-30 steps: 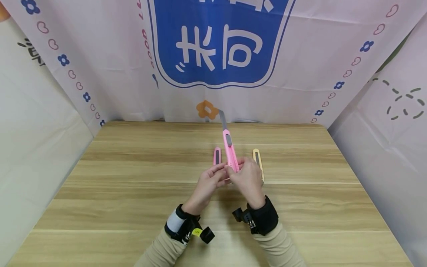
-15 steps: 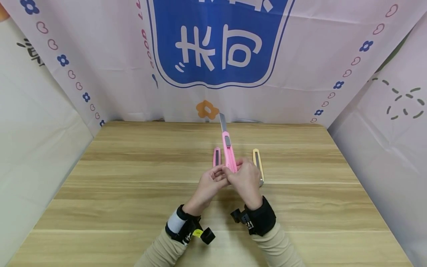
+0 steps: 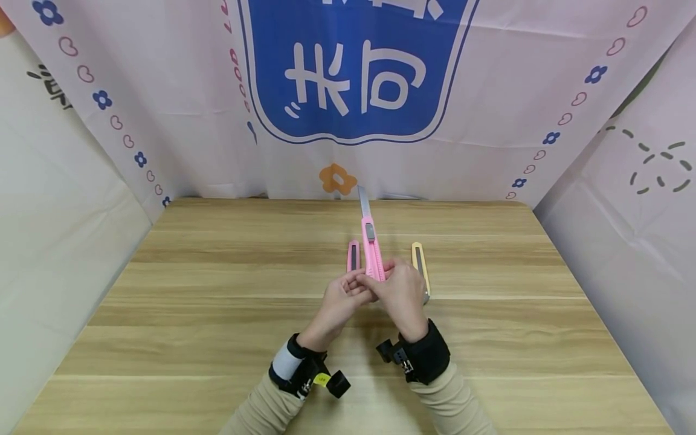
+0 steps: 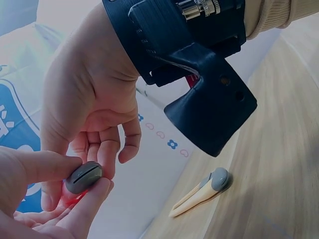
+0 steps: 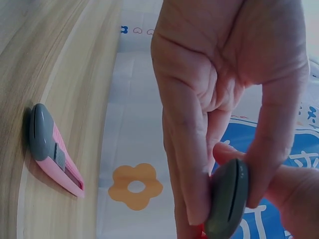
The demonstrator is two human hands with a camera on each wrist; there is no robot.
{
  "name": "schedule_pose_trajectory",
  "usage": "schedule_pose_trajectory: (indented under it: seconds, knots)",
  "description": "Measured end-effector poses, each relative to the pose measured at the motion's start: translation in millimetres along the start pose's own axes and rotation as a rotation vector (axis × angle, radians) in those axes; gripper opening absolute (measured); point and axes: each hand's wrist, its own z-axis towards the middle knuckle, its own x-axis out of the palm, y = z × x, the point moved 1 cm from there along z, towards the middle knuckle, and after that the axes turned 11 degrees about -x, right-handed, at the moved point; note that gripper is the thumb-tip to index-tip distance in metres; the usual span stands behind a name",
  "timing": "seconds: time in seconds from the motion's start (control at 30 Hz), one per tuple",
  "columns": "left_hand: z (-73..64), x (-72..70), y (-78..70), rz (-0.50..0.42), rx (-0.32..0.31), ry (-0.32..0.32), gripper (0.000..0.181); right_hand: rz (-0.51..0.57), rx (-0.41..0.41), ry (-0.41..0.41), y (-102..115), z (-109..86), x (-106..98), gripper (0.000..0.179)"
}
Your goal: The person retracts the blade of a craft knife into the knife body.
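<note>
A bright pink utility knife [image 3: 373, 251], its blade [image 3: 364, 202] extended and pointing away, is held above the table in the head view. My right hand [image 3: 401, 289] pinches its near end between thumb and fingers. On the other side, my left hand [image 3: 338, 305] also holds that end, with its fingers bent. Both wrist views show the grey end cap [image 4: 83, 178] between fingertips. Behind the hands lie a darker pink utility knife [image 3: 353, 255] to the left and a yellow utility knife [image 3: 419, 260] to the right; neither shows an extended blade.
The wooden table [image 3: 163, 314] stretches to both sides of the arms. A printed white cloth [image 3: 206, 139] hangs along its back edge, and pale cloths rise at the left and right. Each wrist wears a black camera band [image 3: 429, 353].
The held knife has dropped and drawn back slightly, its blade tip now lower in the head view. Both hands keep their grip, the right wrist shifting slightly left. The knives on the table have not moved.
</note>
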Motion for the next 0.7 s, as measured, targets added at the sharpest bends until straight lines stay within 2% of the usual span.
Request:
schedule_pose_trajectory:
  seconds: [0.2, 0.37, 0.53, 0.7]
  knots:
    - [-1.0, -1.6, 0.1, 0.000, 0.004, 0.017, 0.055, 0.007, 0.005, 0.026, 0.7, 1.2, -1.3, 0.046]
    - [-1.9, -0.6, -1.1, 0.015, 0.008, 0.050, 0.055, 0.071, 0.045, 0.058, -2.8, 5.8, -5.9, 0.038]
    - [-1.7, 0.0, -0.5, 0.042, 0.016, 0.085, 0.056, 0.211, 0.083, 0.076, -13.0, 12.4, -9.8, 0.028]
    - [-2.9, 1.0, 0.3, 0.065, -0.008, 0.121, 0.052, 0.460, 0.180, 0.141, -28.8, 20.5, -9.3, 0.031]
